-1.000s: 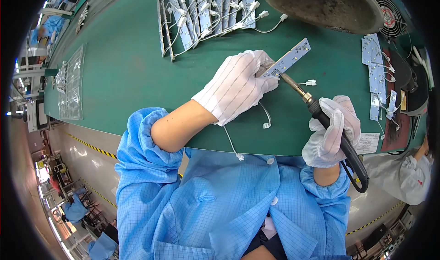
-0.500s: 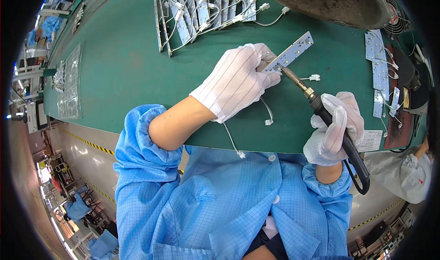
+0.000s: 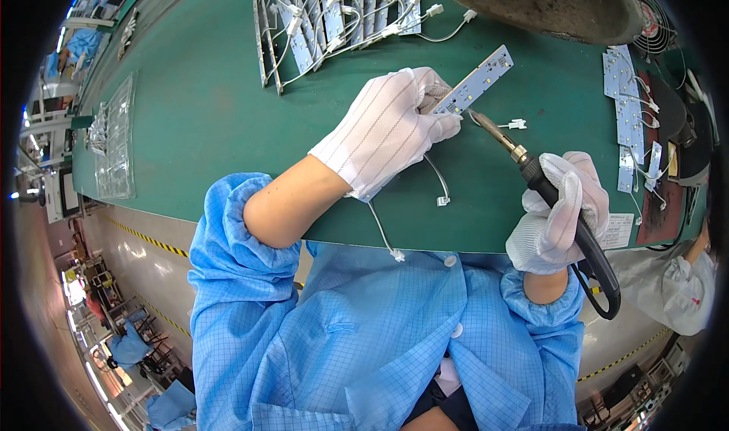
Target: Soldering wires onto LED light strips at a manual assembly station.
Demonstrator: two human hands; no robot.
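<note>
My gloved left hand [image 3: 387, 131] pinches the lower end of a narrow LED circuit board [image 3: 483, 80], which slants up to the right above the green mat. In my gloved right hand [image 3: 558, 214] is a soldering iron [image 3: 518, 153], gripped by its black handle. Its tip points up-left, close beside the board's lower edge and seemingly just off it. White wire leads with plugs lie around the left hand: one plug [image 3: 517, 124] right of the board, another plug [image 3: 443, 201] below the hand, and a third plug [image 3: 398, 255] at the table's front edge.
Several wired LED boards [image 3: 332, 17] lie in a row at the far side. More boards [image 3: 629, 119] lie at the right by a small fan [image 3: 651, 17]. A dark hood [image 3: 543, 6] overhangs the far right. A clear plastic tray [image 3: 116, 142] sits at the left.
The iron's tip has drawn back slightly from the board, down and to the right, with my right hand. My left hand and the board have shifted slightly left and up.
</note>
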